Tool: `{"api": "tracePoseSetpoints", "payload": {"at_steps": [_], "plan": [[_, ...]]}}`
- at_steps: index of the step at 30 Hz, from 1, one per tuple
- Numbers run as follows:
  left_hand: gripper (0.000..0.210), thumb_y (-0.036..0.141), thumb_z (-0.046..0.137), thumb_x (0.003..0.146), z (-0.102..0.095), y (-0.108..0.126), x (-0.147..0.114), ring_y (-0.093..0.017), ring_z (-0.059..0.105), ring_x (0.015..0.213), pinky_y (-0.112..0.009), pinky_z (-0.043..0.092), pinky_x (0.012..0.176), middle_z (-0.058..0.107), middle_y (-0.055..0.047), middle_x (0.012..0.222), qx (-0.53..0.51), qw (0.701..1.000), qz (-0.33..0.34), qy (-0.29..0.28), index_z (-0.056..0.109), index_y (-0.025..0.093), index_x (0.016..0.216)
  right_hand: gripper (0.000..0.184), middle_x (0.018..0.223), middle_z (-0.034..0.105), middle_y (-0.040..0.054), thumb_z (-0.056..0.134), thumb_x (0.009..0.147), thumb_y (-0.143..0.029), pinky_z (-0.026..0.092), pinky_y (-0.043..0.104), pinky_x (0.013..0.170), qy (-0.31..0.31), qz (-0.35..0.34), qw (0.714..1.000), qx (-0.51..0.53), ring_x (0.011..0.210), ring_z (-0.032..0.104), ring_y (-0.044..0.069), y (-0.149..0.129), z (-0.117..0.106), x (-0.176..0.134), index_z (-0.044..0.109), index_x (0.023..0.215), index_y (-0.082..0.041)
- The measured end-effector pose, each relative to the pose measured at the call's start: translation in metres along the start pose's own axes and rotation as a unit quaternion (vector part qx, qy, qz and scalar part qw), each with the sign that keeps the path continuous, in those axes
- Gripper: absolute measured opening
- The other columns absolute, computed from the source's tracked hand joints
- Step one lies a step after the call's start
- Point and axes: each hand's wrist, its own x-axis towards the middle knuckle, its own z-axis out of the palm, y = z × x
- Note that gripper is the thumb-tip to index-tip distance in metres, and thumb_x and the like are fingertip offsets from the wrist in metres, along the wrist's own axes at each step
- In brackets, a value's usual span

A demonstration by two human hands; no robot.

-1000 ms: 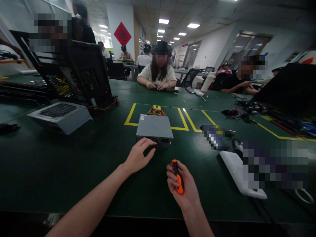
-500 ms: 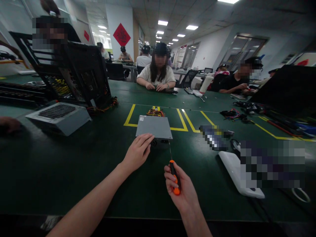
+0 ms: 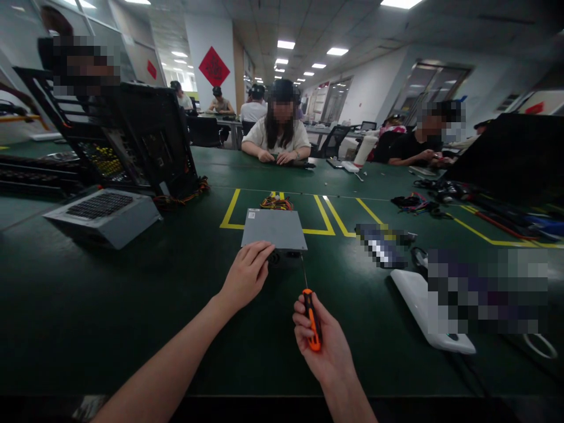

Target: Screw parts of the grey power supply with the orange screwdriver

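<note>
The right hand (image 3: 325, 341) is wrapped round a driver (image 3: 312, 314), fingers curled on the grip and thumb along its side, with the shaft (image 3: 305, 275) pointing away to the near right corner of a grey PSU (image 3: 273, 228). The left hand (image 3: 247, 276) has its fingers laid side by side over the PSU's near edge; I cannot tell whether its thumb pinches the face below. The PSU sits flat on the green table (image 3: 88, 305), straight ahead between the 2 forearms. The step in hand looks like work on 1 corner screw, though the tip is too small to show whether it is seated. The next move would call for the tip square in the screw head, the shaft in line, and firm left fingers so the PSU does not slide or twist. Beyond it, its wires (image 3: 277, 203) bunch inside yellow tape (image 3: 232, 226). Well off to the left stand a 2nd PSU (image 3: 118, 222) and a black case (image 3: 152, 141); to the right lies a white device (image 3: 418, 302).
</note>
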Motion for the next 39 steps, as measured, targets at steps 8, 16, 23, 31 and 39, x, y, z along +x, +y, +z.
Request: {"api": "tracePoseSetpoints", "payload": {"at_steps": [8, 16, 23, 31, 39], "plan": [[0.042, 0.013, 0.042, 0.083, -0.0005, 0.0048, 0.0025, -0.021, 0.045, 0.107, -0.038, 0.038, 0.093, 0.049, -0.008, 0.115, 0.031, 0.999, -0.017, -0.009, 0.043, 0.021, 0.124, 0.021, 0.066, 0.046, -0.0014, 0.039, 0.089, -0.024, 0.023, 0.008, 0.029, -0.007, 0.015, 1.000, 0.008, 0.038, 0.028, -0.001, 0.0000, 0.0062, -0.0007, 0.051, 0.079, -0.010], [0.041, 0.013, 0.043, 0.082, 0.0004, 0.0062, 0.0027, -0.021, 0.045, 0.106, -0.039, 0.038, 0.092, 0.049, -0.007, 0.114, 0.028, 0.999, -0.033, -0.006, 0.045, 0.022, 0.122, 0.026, 0.063, 0.045, -0.0017, 0.035, 0.090, -0.029, 0.025, 0.008, 0.029, -0.018, 0.036, 0.999, -0.030, 0.039, 0.031, 0.001, 0.0003, 0.0070, -0.0025, 0.053, 0.093, -0.011], [0.040, 0.011, 0.040, 0.083, 0.0014, 0.0066, 0.0029, -0.021, 0.037, 0.119, -0.040, 0.030, 0.101, 0.047, -0.007, 0.124, 0.017, 1.000, -0.020, -0.009, 0.043, 0.019, 0.123, 0.021, 0.066, 0.047, -0.0002, 0.038, 0.089, -0.023, 0.030, 0.008, 0.033, 0.009, 0.014, 1.000, 0.001, 0.043, 0.037, 0.001, 0.0014, 0.0098, -0.0025, 0.052, 0.081, -0.010], [0.041, 0.008, 0.039, 0.081, 0.0006, 0.0045, 0.0026, -0.019, 0.040, 0.118, -0.043, 0.031, 0.101, 0.050, -0.006, 0.123, -0.016, 1.000, -0.004, 0.004, 0.046, 0.020, 0.119, 0.020, 0.066, 0.048, 0.0002, 0.042, 0.088, -0.026, 0.024, 0.009, 0.030, 0.007, 0.014, 1.000, -0.020, 0.041, 0.034, 0.001, 0.0027, 0.0093, -0.0054, 0.054, 0.086, -0.011], [0.038, 0.009, 0.041, 0.080, -0.0041, 0.0067, 0.0034, -0.018, 0.041, 0.116, -0.040, 0.031, 0.100, 0.052, -0.004, 0.120, -0.033, 0.999, -0.016, -0.001, 0.048, 0.021, 0.116, 0.022, 0.065, 0.049, 0.0000, 0.043, 0.087, -0.028, 0.031, 0.011, 0.034, 0.021, 0.028, 0.998, -0.050, 0.044, 0.042, 0.003, 0.0071, 0.0072, -0.0070, 0.054, 0.099, -0.013]]}}
